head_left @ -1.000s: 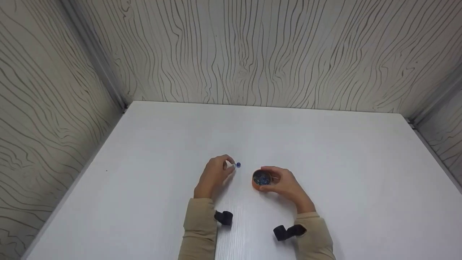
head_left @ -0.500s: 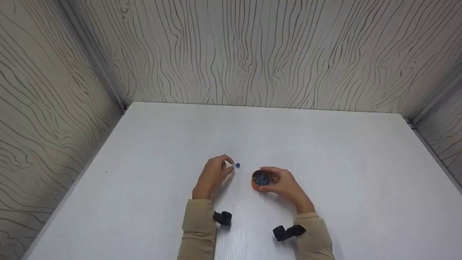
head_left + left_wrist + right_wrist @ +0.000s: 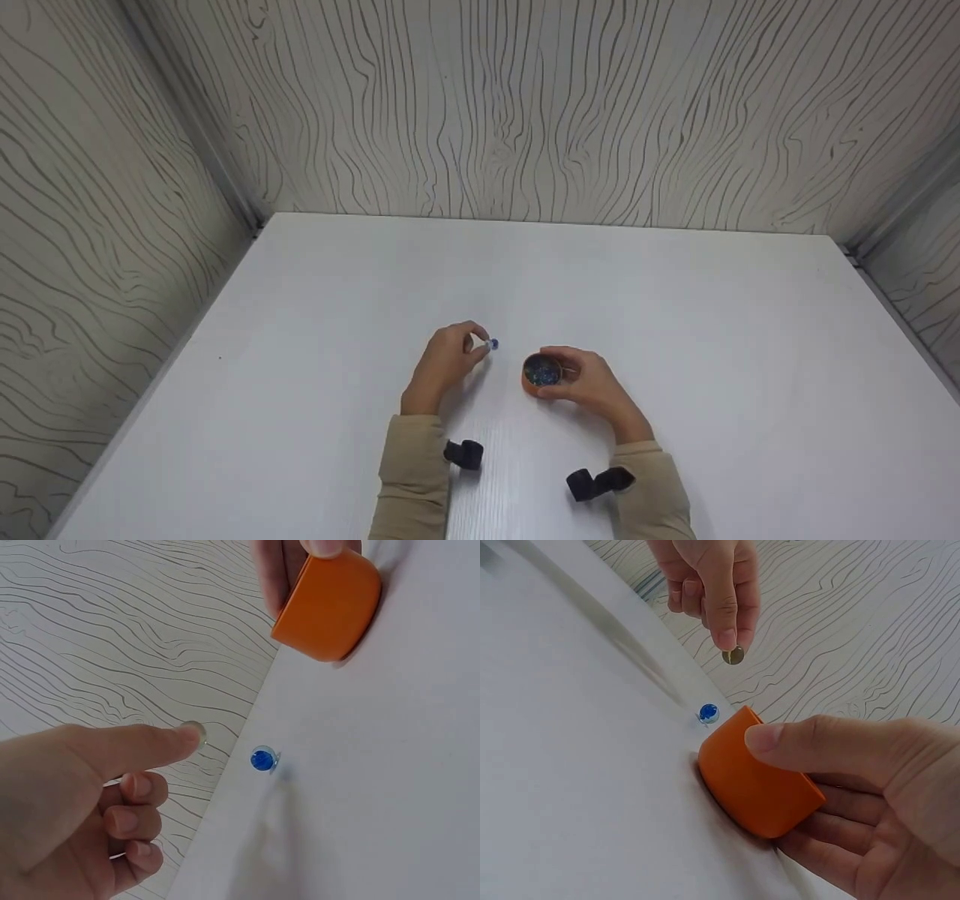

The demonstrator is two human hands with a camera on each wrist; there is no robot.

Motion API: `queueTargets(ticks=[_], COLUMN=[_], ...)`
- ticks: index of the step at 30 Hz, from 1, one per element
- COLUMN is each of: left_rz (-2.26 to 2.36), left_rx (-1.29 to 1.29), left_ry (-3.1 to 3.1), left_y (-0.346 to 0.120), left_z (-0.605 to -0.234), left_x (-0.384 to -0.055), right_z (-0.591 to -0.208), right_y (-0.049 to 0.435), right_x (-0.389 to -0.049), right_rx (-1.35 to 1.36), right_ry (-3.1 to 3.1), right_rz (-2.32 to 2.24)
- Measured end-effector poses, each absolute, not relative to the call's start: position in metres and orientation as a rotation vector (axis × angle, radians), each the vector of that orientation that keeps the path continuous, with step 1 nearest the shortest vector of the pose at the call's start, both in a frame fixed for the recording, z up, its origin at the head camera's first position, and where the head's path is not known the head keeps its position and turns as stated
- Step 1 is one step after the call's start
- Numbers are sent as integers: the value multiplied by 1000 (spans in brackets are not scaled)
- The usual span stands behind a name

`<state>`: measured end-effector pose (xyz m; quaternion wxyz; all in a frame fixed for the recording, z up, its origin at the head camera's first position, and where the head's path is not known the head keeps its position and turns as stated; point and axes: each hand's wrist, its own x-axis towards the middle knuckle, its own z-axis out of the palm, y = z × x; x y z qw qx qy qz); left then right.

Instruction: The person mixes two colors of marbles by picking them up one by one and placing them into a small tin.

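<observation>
Between thumb and fingertip, my left hand point(image 3: 444, 361) pinches a clear glass marble point(image 3: 733, 655) with a yellowish streak inside. A second marble point(image 3: 263, 759), clear with a blue core, sits on the white table just beyond those fingertips; in the head view the two marbles overlap. My right hand point(image 3: 592, 381) grips a small round orange cup point(image 3: 757, 776) from its right side, thumb on the near wall and fingers on the far one. The cup stands upright on the table, mouth up. Small glinting bluish pieces point(image 3: 543, 371) lie inside it, too small to make out singly.
The white table point(image 3: 675, 300) reaches back to a wood-grain patterned wall point(image 3: 510, 112), with similar panels at left and right. Black wrist cameras point(image 3: 465, 454) stick out from both beige sleeves point(image 3: 416, 472). A tiny dark speck point(image 3: 220, 358) marks the table at left.
My left hand has shifted very slightly, so the pinched marble now overlaps the blue one in the head view. The right hand and the cup stay almost where they were.
</observation>
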<state>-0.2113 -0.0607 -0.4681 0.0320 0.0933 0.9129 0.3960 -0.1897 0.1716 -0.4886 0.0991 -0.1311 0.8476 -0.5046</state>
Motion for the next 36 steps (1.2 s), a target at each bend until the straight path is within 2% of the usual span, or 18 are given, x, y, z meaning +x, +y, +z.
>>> queueTargets(ticks=[36], left_rz=[1178], left_rx=[365], left_ry=[2815], left_y=[-51], left_z=[-465], left_x=[-211], right_z=[-493], right_y=[173], right_x=[-193], right_rx=[-415], right_ry=[2455], right_rz=[-1562])
